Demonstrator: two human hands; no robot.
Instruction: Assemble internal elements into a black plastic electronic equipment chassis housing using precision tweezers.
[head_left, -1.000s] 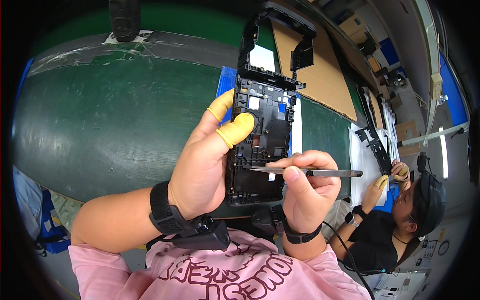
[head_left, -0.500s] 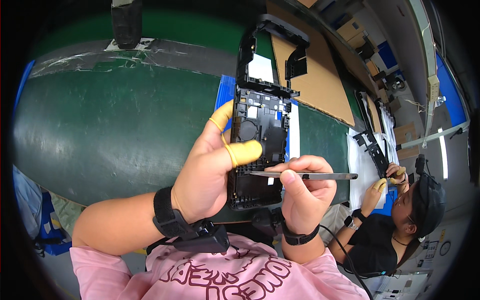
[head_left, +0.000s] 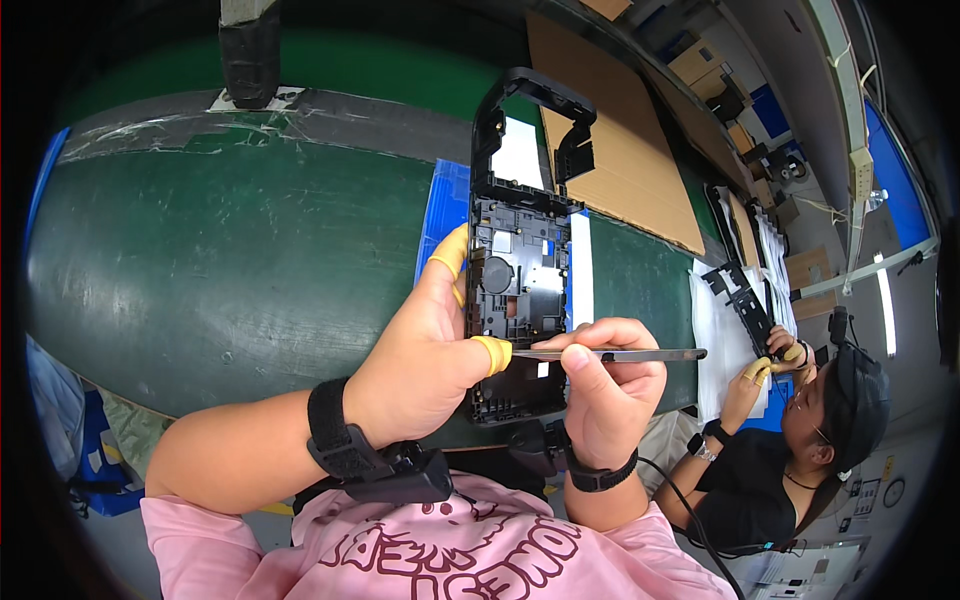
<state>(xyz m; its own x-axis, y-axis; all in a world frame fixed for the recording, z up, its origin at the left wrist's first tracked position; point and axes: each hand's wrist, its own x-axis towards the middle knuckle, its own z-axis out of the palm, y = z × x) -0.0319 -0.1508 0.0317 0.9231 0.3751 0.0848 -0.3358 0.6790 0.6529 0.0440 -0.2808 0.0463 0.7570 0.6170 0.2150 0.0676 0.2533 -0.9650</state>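
Note:
A black plastic housing frame (head_left: 540,285), with an open loop at its far end and molded ribs and cutouts, is held above the table. Along its left edge my left hand (head_left: 425,345) grips it, yellow finger cots on the thumb and a finger. The left thumb lies by the lower left side of the frame, close to the tweezers' tip. Slim metal tweezers (head_left: 640,355) lie level between the thumb and fingers of my right hand (head_left: 615,385), their tip over the lower part of the frame. Whether the tip holds anything is too small to tell.
Beneath the frame are a blue corrugated sheet (head_left: 437,215) and white paper on the green table (head_left: 220,260). Brown cardboard (head_left: 620,150) lies behind. At right, a co-worker (head_left: 790,440) handles another black frame (head_left: 745,305) over white sheets.
The frame has tilted and shifted slightly nearer. My left thumb has moved down from the frame's middle toward its lower left edge, beside the tweezers' tip. The right hand has barely moved.

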